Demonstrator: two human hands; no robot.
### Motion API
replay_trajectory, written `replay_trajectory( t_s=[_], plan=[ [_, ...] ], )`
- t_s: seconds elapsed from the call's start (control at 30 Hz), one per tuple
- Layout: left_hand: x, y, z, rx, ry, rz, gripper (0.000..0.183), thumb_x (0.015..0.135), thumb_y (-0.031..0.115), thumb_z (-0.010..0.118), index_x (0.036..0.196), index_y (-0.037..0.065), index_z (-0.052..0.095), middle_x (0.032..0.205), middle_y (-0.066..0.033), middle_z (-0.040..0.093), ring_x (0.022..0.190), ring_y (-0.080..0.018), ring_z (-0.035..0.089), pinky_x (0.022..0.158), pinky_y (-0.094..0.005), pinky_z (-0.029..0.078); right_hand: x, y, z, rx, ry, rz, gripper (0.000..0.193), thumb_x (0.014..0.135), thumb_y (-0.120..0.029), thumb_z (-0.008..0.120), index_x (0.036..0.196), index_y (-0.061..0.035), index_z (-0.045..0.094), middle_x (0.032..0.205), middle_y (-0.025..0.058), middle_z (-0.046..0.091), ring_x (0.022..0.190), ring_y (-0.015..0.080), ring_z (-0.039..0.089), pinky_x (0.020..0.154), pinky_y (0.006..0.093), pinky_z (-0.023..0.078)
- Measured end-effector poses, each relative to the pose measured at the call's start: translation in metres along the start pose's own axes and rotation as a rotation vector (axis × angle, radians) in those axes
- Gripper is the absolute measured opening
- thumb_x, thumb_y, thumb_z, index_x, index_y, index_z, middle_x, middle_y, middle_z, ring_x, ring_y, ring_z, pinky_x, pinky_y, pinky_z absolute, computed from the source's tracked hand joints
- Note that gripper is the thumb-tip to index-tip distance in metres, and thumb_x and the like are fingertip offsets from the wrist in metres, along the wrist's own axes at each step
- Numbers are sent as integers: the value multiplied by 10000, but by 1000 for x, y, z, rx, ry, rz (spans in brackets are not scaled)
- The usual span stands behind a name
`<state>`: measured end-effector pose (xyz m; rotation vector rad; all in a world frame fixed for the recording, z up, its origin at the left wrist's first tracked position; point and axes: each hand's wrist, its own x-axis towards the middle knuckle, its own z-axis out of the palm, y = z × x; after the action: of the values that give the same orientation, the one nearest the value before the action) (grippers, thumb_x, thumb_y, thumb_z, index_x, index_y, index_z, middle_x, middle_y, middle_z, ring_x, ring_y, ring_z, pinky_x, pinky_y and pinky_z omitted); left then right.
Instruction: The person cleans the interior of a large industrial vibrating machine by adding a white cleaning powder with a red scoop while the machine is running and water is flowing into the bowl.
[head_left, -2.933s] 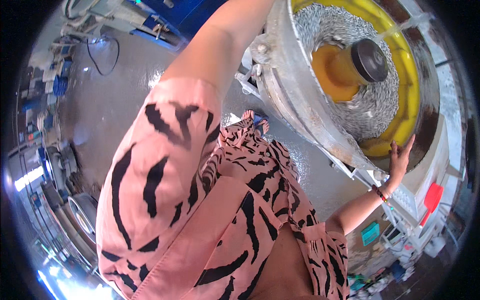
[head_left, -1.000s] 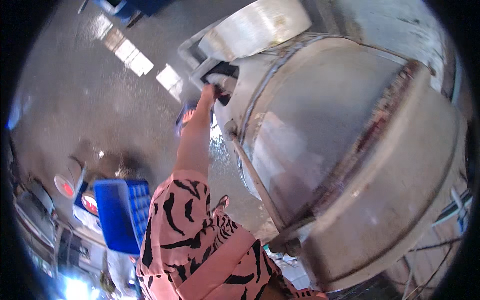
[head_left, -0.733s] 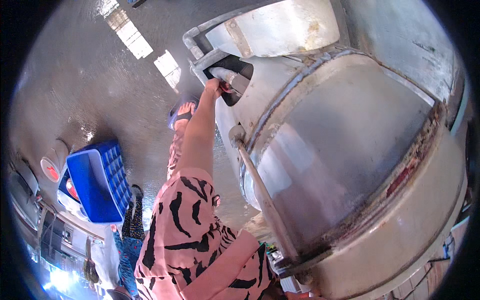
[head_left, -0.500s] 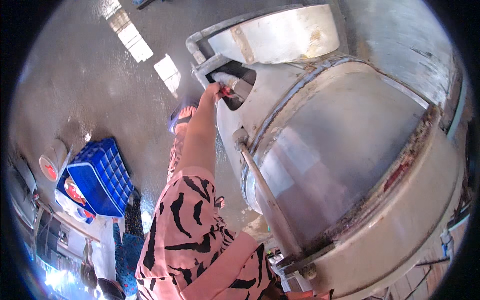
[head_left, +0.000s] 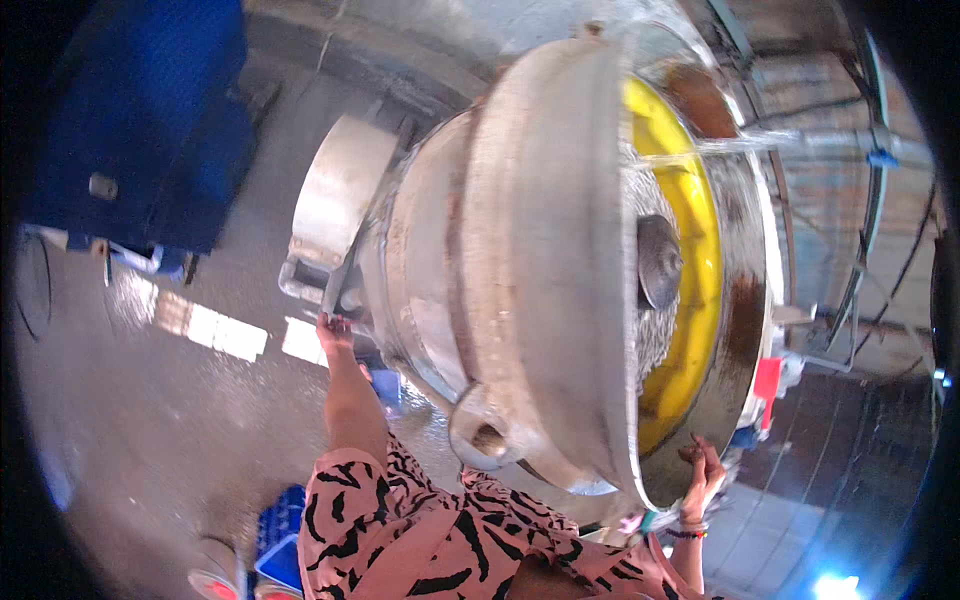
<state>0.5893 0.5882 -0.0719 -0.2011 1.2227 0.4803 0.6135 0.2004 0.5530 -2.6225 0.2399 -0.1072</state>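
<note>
1. Our right hand is at the lower right edge of the drum's mouth, palm up, fingers partly spread and bent; we cannot tell whether they press on the metal.
2. Our left hand reaches out to the far side, at the end of a bent pipe frame; its fingers are too small and blurred for us to tell whether they grip it.
3. Between our 2 hands stands the big metal drum, tilted so that its round mouth faces right.
4. Inside the mouth we see a yellow lining curving around a mass of small grey pieces, which are too blurred to tell apart.
5. Amid these pieces a dark round cap sticks out, partly hidden by the near rim.
6. Across the upper mouth we see a clear streak, apparently water, in line with a pale pipe at the right.
7. Beside the drum's back, a pale curved metal cover adjoins the pipe frame.
8. Below us at the left, a blue crate and a pale bucket stand side by side on the wet floor; we cannot make out their contents.
</note>
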Motion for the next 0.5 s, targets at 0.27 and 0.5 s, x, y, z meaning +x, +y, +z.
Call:
replay_trajectory(
  t_s=[0.27,0.5],
  plan=[
    [-26,17,18,204,-183,-38,309,798,319,559,624,94,439,549,-17,462,517,-138,458,521,-272,409,-1,-11,5,-20,10,-56,196,835,-49,472,950,70,577,799,56,547,732,120,523,696,233,422],
    [-58,6,44,405,-157,-77,269,820,349,498,790,100,402,754,-28,405,703,-156,397,646,-300,348,2,-17,3,-103,105,-111,176,700,-44,537,855,-3,611,714,123,569,672,265,529,632,327,431]
  ],
)
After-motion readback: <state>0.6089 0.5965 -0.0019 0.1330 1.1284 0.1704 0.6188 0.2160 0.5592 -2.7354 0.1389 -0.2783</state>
